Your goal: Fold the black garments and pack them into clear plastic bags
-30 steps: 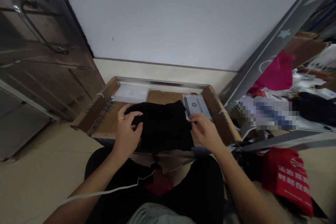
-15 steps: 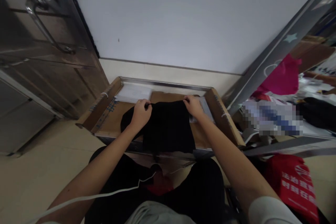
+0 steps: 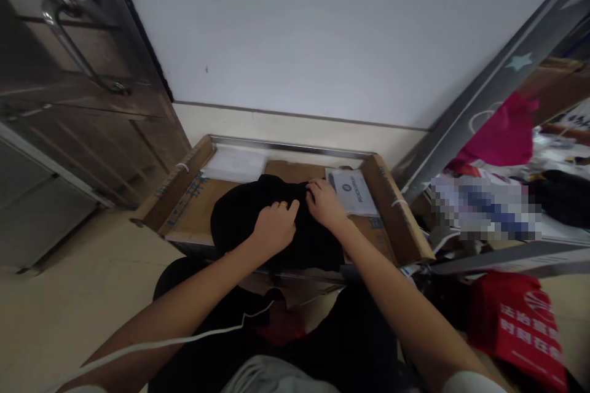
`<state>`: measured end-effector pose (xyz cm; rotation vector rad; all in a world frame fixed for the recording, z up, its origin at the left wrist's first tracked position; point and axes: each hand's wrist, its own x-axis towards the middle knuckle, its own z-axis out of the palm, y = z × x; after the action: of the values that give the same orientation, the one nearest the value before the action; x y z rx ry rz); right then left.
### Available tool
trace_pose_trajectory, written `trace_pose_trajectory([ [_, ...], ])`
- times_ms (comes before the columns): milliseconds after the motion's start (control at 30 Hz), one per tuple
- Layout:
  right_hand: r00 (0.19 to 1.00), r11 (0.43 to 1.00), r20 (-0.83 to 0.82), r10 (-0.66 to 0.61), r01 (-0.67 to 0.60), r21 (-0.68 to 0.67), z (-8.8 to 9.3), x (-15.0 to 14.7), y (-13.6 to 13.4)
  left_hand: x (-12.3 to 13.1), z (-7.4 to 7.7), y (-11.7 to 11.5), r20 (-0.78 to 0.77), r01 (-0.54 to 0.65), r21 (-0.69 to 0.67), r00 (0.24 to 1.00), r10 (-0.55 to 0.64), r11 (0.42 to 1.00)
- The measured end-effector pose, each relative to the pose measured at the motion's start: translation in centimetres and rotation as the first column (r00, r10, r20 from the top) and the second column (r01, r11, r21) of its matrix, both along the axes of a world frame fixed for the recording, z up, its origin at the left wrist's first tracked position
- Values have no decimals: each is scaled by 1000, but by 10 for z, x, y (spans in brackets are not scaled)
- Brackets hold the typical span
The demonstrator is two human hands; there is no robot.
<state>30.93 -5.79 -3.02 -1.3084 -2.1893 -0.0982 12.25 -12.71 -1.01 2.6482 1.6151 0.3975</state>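
Observation:
A black garment [image 3: 244,218] lies bunched on a cardboard-lined tray [image 3: 184,215] in front of me. My left hand [image 3: 275,227] rests on top of its middle, fingers curled and gripping the cloth. My right hand [image 3: 325,202] is just to the right, fingers bent and pinching the garment's upper right edge. The two hands sit close together, almost touching.
A clear packet with a printed card [image 3: 353,190] lies at the tray's right, another clear packet [image 3: 235,164] at the back left. A wooden door with a metal handle [image 3: 74,43] is left. A red bag [image 3: 520,325] and cluttered shelf [image 3: 507,196] are right.
My hands came in from the garment's far corners to its middle, drawing the cloth together; the garment now looks bunched, and the card packet at the right is uncovered.

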Motion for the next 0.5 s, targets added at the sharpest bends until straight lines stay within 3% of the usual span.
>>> trace_pose_trajectory([
  [100, 999, 999, -40, 6, -7, -35, -20, 8, 2, -6, 3, 2, 66, -22, -44, 998, 25, 999],
  [200, 999, 999, -54, 1, -3, -51, -32, 19, 3, -34, 11, 4, 341, -154, -45, 926, 160, 987],
  [267, 999, 998, -46, -1, -2, -55, -35, 24, 3, -64, 13, 6, 537, -262, -73, 802, 259, 962],
  [367, 999, 998, -34, 1, -3, -55, -36, 25, 1, -114, 3, 6, 691, -412, -138, 611, 385, 901],
  [433, 1000, 999, -27, -7, 6, -51, -37, 25, 0, -141, -8, 4, 740, -454, -289, 453, 498, 843],
  [500, 1000, 999, -17, -15, 14, -43, -38, 24, 0, -160, -20, 0, 723, -404, -487, 311, 616, 775],
])
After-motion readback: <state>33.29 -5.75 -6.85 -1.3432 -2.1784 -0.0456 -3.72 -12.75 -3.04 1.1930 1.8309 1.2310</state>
